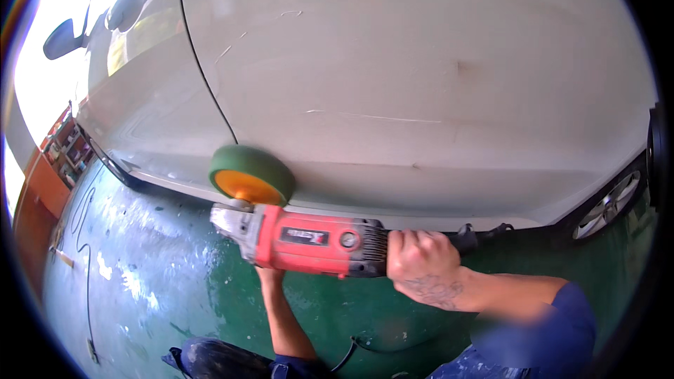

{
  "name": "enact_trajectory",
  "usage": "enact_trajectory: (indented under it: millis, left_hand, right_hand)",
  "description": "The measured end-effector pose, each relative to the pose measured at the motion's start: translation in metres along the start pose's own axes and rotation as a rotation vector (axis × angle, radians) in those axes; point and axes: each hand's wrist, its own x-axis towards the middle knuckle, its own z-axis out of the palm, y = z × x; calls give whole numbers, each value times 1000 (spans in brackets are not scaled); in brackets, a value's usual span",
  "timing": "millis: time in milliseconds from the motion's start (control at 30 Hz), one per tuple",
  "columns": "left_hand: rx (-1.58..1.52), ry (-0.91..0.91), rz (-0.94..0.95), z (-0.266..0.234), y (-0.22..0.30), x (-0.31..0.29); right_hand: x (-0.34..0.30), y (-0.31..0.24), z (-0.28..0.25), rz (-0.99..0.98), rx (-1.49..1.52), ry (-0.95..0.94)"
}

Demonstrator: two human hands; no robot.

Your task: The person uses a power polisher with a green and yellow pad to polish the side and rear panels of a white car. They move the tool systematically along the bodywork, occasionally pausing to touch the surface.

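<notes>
A red and black power polisher (305, 244) lies level in front of the lower side of a pale car (393, 77). Its round green foam pad (263, 160) on an orange backing disc (247, 184) rests against the car body, at the lower end of the door gap. My right hand (423, 261) is wrapped round the black rear grip. My left hand (270, 275) comes up from below and holds the polisher near its metal head; the tool hides its fingers. Pale streaks (379, 118) show on the panel above.
A wheel (609, 205) stands at the far right, a side mirror (63, 39) juts out at upper left. A cable (89, 288) trails over the shiny green floor (161, 253). Another dark cord (344, 356) lies near my legs. Shelves (72, 153) and an orange-brown cabinet (49, 189) stand far left.
</notes>
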Motion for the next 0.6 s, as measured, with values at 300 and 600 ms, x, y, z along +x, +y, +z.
enact_trajectory:
  millis: [300, 600]
  left_hand:
    - [-206, -80, -106, 39, 46, -21]
    - [-357, -345, -147, 140, 185, -69]
  right_hand:
    - [-51, 24, -29, 121, 43, -71]
    - [-183, 79, -60, 413, 125, -36]
